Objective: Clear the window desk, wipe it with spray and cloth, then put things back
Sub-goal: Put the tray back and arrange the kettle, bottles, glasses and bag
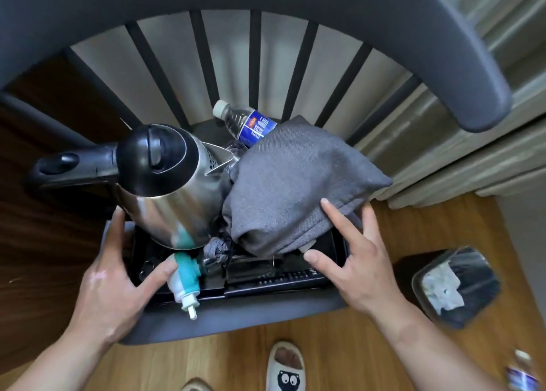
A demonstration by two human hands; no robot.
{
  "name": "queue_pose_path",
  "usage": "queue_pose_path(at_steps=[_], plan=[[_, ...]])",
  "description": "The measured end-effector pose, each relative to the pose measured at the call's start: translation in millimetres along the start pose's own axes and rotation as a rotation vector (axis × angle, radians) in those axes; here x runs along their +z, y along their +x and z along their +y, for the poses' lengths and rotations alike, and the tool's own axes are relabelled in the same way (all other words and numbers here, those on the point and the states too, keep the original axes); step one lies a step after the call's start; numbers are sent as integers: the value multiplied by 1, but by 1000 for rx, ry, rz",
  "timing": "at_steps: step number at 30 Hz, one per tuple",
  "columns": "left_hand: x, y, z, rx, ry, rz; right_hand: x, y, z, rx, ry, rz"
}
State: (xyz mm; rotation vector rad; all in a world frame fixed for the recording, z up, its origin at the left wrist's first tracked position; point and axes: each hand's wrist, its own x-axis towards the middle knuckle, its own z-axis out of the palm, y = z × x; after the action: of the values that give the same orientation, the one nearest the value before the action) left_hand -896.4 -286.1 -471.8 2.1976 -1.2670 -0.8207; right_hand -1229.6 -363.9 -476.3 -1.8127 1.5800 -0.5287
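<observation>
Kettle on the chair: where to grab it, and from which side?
Take the kettle by its black handle, coming from the left. The handle juts out sideways into free space, while the cushion crowds the spout side and the spray bottle lies at its base.

A shiny silver kettle [165, 189] with a black lid and handle stands on the left side of a black tray [336, 251]. The tray sits on a grey chair seat [236, 316]. A white and green spray bottle [184, 278] lies on its side at the front of the tray, just under the kettle, with its tip pointing off the front edge. A big grey cloth [289, 189] is bunched up on the right, touching the kettle. A clear water bottle [251, 123] with a blue label and white cap lies behind, partly under the cloth.
</observation>
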Motion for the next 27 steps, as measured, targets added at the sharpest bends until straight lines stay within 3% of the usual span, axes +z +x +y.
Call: queue_pose_path(at_steps=[4,10,19,27], plan=[[1,9,-2,17,30,-18,5,2,1,93,-62,-108],[10,21,-17,65,23,21,7,11,7,49,-124,-168],[34,28,-29,161,-21,162,36,15,23,11,-58,92],[34,6,-27,174,-40,204,37,3,26,-4,-8,115]])
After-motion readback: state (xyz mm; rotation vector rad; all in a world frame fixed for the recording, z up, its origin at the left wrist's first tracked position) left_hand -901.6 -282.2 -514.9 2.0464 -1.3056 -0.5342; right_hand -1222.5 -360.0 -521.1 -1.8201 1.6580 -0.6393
